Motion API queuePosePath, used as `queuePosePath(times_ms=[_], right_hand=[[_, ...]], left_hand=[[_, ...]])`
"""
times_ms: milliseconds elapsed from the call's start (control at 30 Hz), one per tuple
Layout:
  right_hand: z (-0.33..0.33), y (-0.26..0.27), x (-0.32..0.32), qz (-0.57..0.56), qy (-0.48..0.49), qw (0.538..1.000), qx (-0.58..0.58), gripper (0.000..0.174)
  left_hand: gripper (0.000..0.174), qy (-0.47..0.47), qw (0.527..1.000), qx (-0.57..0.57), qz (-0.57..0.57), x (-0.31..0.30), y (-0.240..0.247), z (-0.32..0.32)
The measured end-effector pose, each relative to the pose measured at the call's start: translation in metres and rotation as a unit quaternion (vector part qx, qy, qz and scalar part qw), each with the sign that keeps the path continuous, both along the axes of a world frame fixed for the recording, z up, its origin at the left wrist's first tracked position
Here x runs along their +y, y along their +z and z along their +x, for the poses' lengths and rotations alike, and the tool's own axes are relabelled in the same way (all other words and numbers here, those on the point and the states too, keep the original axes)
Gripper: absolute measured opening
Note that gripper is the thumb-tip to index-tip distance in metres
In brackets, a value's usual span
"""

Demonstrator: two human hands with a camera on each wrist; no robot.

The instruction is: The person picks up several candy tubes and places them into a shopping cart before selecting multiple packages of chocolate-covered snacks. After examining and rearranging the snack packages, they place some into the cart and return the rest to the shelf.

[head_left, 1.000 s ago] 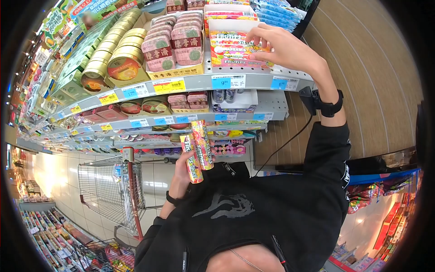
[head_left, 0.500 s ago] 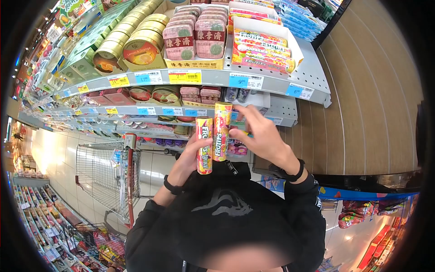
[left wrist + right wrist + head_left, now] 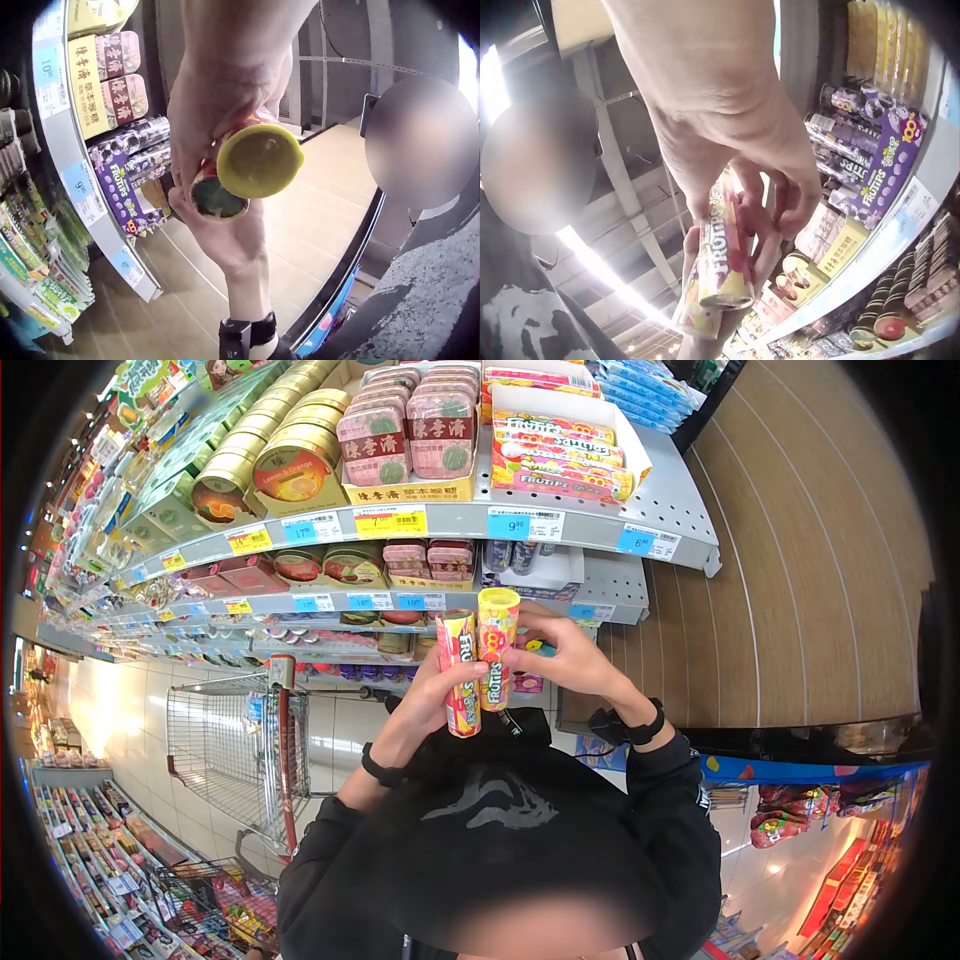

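Observation:
My left hand grips a yellow-and-red candy tube in front of my chest, its thumb across the wrapper. A second candy tube, marked FRUTIPS, stands right beside it, with its yellow end tilted up into view. My right hand pinches this second tube from the right, thumb on the front and fingers partly hidden behind. In the left wrist view, the yellow round end and the darker end of the tubes lie close together. The right wrist view shows the printed wrapper under my right hand.
A white box of similar candy tubes sits on the upper shelf, beside pink tins and gold tins. Price tags line the shelf edge. A shopping cart stands at the left, and a wooden panel rises at the right.
My right hand has come down from the box on the upper shelf to the tubes at my chest. Since half a second ago the second tube has tilted, showing its yellow end.

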State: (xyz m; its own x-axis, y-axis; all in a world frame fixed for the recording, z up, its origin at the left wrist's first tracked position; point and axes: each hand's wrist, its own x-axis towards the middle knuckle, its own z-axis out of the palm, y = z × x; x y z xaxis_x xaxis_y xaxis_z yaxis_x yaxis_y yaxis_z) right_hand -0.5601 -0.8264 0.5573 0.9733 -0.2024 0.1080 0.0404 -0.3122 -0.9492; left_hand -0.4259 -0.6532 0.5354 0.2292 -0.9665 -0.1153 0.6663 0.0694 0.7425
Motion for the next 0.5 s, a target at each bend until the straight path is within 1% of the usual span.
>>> queuePosePath(times_ms=[33, 67, 100, 133, 200, 233, 267, 300, 333, 367, 400, 433, 467, 500], right_hand=[[0.001, 0.0, 0.002, -0.001, 0.001, 1.0, 0.0, 0.045], [0.002, -0.001, 0.006, -0.014, 0.005, 1.0, -0.015, 0.041], [0.003, -0.001, 0.008, -0.027, 0.008, 0.999, -0.03, 0.038], [0.004, 0.0, 0.007, -0.028, 0.01, 0.999, -0.031, 0.038], [0.004, -0.001, 0.004, -0.115, -0.022, 0.987, -0.107, 0.038], [0.004, 0.001, 0.005, -0.115, -0.022, 0.987, -0.107, 0.038], [0.004, 0.006, 0.006, 0.028, -0.036, 0.99, -0.135, 0.04], [0.004, 0.011, 0.007, 0.17, -0.049, 0.971, -0.161, 0.042], [0.003, 0.016, 0.006, 0.168, -0.049, 0.971, -0.161, 0.042], [0.002, 0.023, 0.002, 0.19, -0.068, 0.963, -0.181, 0.048], [0.002, 0.029, -0.001, 0.213, -0.087, 0.952, -0.201, 0.054], [0.0, 0.035, -0.006, 0.212, -0.086, 0.953, -0.201, 0.054], [-0.003, 0.04, -0.012, 0.269, -0.074, 0.932, -0.233, 0.058], [-0.005, 0.047, -0.014, 0.325, -0.062, 0.906, -0.264, 0.062]], left_hand=[[0.044, 0.013, 1.0, -0.002, 0.005, -0.002, -0.005, 0.0], [0.044, 0.014, 1.0, -0.002, 0.005, -0.001, -0.008, 0.0], [0.043, 0.015, 1.0, 0.015, 0.006, -0.001, -0.011, 0.0], [0.043, 0.016, 0.999, 0.031, 0.006, -0.001, -0.01, 0.0], [0.043, 0.028, 0.999, 0.019, 0.002, -0.001, 0.001, -0.002], [0.043, 0.039, 0.999, 0.008, -0.001, -0.001, 0.006, -0.003], [0.043, 0.039, 0.999, 0.009, -0.001, -0.004, 0.002, -0.003], [0.042, 0.054, 0.998, 0.025, -0.038, -0.007, -0.003, -0.001], [0.041, 0.069, 0.994, 0.041, -0.075, -0.01, -0.004, -0.001], [0.035, 0.097, 0.993, 0.052, -0.031, -0.01, -0.001, -0.005], [0.035, 0.097, 0.993, 0.052, -0.033, -0.007, -0.007, -0.003], [0.033, 0.051, 0.995, 0.068, -0.059, -0.003, -0.016, 0.004], [0.031, 0.006, 0.993, 0.083, -0.085, 0.001, -0.022, 0.007], [0.034, 0.017, 0.994, 0.095, -0.053, 0.001, -0.017, 0.002]])
